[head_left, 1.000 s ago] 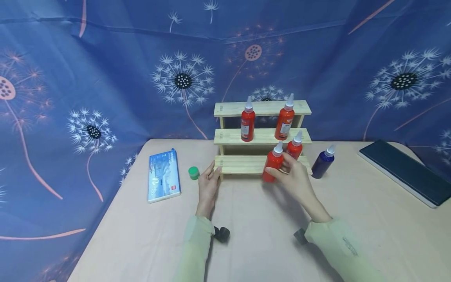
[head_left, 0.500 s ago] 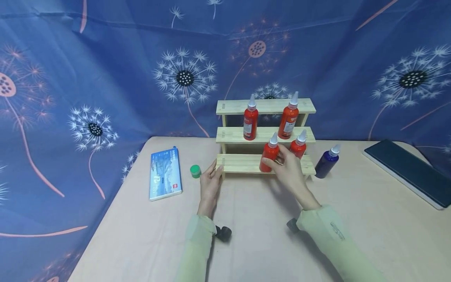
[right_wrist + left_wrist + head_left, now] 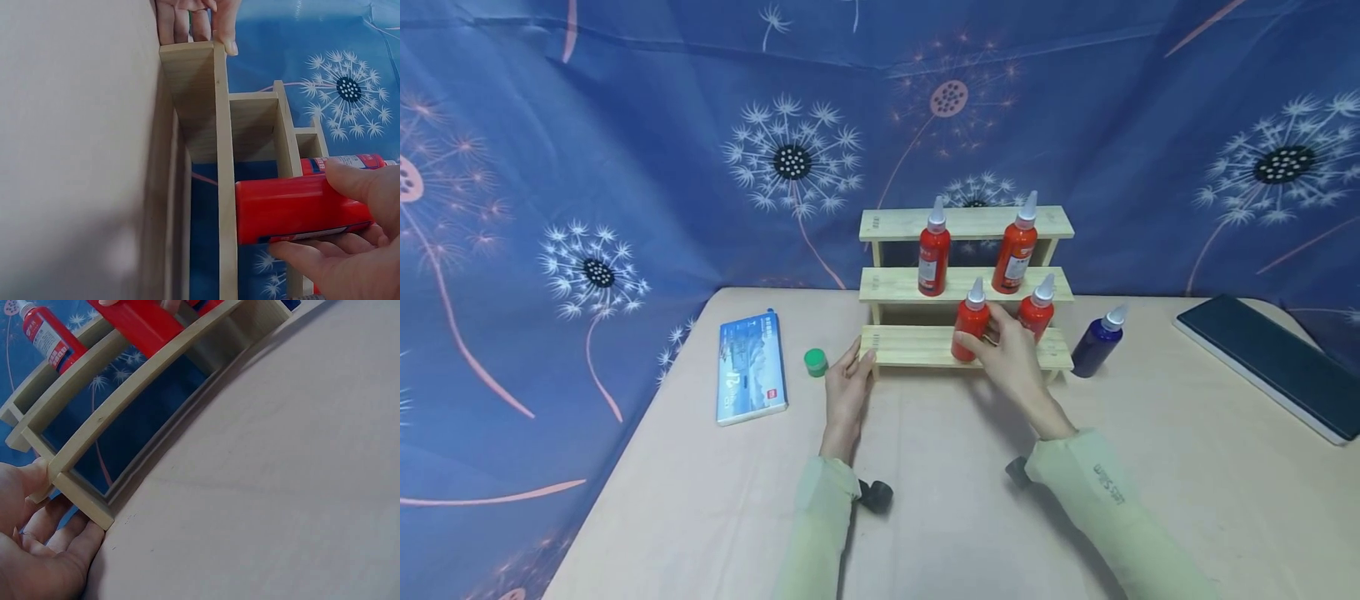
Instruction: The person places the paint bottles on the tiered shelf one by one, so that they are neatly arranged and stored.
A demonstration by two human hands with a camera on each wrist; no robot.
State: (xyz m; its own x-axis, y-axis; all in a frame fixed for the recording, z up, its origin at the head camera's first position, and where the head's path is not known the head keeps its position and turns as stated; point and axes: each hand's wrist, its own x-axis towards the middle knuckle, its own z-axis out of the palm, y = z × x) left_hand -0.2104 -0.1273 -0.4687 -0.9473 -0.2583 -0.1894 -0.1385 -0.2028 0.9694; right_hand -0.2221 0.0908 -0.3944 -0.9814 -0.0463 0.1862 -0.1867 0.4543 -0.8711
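Observation:
My right hand grips a red squeeze bottle with a pointed nozzle cap between thumb and fingers. In the right wrist view that bottle's base meets the lowest board of a three-step wooden display rack. At the rack's left end my left hand holds the lowest step, thumb on the board and fingers against the side piece. Another red bottle stands to the right, partly hidden by my right hand. Two more, one red and one orange-red, stand on the middle step.
A dark blue bottle stands on the table right of the rack. Farther right lies a dark-covered book-like slab. Left of the rack are a small green-lidded jar and a blue box. Behind hangs a blue dandelion cloth.
The red bottle in my right hand has moved back and slightly left, from the rack's front edge onto the lowest step. My left hand stays at the rack's left end.

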